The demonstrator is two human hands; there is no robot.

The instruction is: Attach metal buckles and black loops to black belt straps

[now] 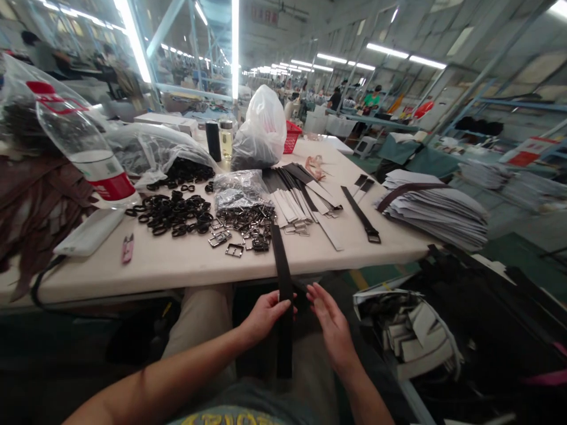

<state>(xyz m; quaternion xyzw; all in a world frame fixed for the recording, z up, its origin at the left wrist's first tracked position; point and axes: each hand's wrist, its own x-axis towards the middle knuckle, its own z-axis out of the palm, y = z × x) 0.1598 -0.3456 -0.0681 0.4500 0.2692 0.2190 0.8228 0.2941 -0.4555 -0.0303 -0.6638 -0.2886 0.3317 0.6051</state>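
A black belt strap [282, 265] runs from the white table [177, 265] down over its front edge into my lap. My left hand [264, 316] is closed round the strap just below the table edge. My right hand [328, 319] is beside it, fingers curled at the strap's right side, touching a dark piece I cannot make out. Metal buckles [241, 227] lie in a heap on the table just above the strap's upper end. A pile of black loops [175, 213] lies to their left.
More black and white straps [305, 198] fan out mid-table, and one buckled strap [361, 215] lies apart. A water bottle [84, 144], plastic bags [261, 130], a pink clipper [127, 248] and stacked grey sheets [436, 206] surround them. A box of strap pieces [410, 336] stands at my right.
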